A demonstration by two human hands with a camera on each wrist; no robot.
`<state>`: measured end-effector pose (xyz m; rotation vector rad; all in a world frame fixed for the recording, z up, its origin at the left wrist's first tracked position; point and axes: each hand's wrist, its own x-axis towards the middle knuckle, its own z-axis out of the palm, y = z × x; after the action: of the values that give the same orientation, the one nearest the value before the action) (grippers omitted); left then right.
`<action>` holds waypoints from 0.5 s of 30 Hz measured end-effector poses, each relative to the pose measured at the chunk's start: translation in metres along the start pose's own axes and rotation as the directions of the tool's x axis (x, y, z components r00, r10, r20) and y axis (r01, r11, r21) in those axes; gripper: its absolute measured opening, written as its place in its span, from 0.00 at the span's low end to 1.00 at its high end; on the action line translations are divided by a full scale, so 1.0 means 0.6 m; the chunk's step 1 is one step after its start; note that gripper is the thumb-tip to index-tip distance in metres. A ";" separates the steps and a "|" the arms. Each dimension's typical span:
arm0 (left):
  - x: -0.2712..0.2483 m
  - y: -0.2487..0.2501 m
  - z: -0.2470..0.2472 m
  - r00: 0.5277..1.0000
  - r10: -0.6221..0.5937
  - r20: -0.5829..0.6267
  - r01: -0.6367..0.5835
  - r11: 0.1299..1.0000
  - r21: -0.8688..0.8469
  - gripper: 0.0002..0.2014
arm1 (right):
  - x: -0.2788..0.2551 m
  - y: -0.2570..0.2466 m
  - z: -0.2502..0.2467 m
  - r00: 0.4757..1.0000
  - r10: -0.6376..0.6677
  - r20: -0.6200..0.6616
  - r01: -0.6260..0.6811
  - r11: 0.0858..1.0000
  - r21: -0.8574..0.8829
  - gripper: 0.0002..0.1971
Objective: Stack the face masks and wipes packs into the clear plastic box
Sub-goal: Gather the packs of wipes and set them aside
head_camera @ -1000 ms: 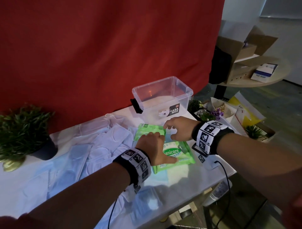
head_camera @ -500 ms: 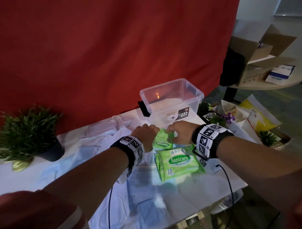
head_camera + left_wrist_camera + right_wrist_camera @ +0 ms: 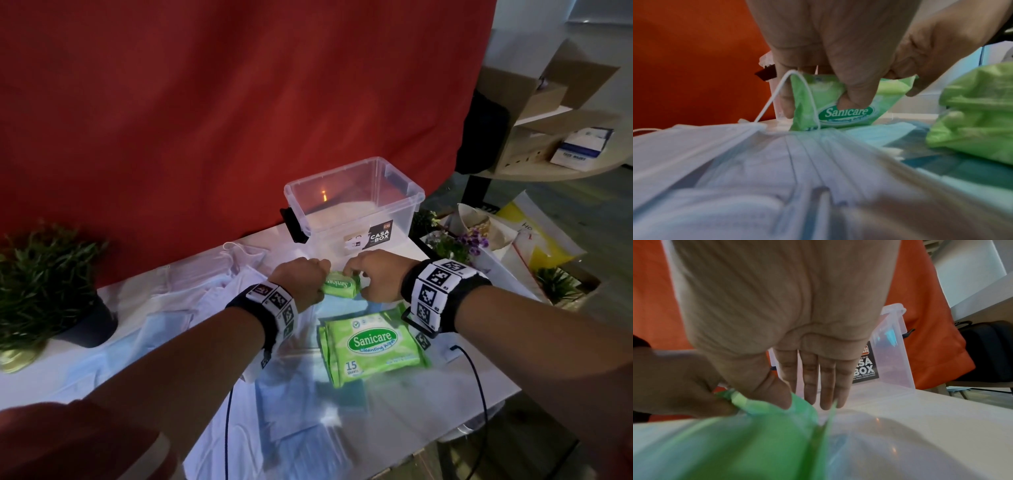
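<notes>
A small green wipes pack [image 3: 339, 285] stands tilted up on the table just in front of the clear plastic box [image 3: 394, 219]. My left hand [image 3: 317, 275] grips its left end, thumb on the printed front [image 3: 854, 99]. My right hand [image 3: 358, 274] pinches its right end between the thumb and the straight fingers [image 3: 826, 386]. The box looks empty. A stack of green wipes packs [image 3: 373, 342] lies nearer me. Pale blue face masks [image 3: 205, 301] lie spread over the table to the left, and one ear loop [image 3: 812, 100] arches across the held pack.
A potted plant [image 3: 44, 284] stands at the table's left end. Right of the table are flowers [image 3: 455, 243], cardboard boxes [image 3: 534, 113] and a round side table. A red backdrop hangs close behind the clear box. The table's front edge runs under my right forearm.
My left hand left the near stack of packs and went to the far pack. Both hands now hold that pack, tipped up from lying flat.
</notes>
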<state>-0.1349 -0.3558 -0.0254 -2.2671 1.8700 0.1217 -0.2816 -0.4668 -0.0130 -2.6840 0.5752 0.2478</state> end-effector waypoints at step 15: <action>-0.078 -0.032 -0.081 0.970 -0.130 -0.207 -0.037 0.757 -0.652 0.12 | -0.056 -0.026 -0.059 0.945 0.087 -0.315 0.022 0.945 0.325 0.15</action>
<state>-0.1285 -0.3170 0.0330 -2.8916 2.1322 0.6132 -0.3018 -0.4558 0.0326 -2.4032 0.6905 -0.2706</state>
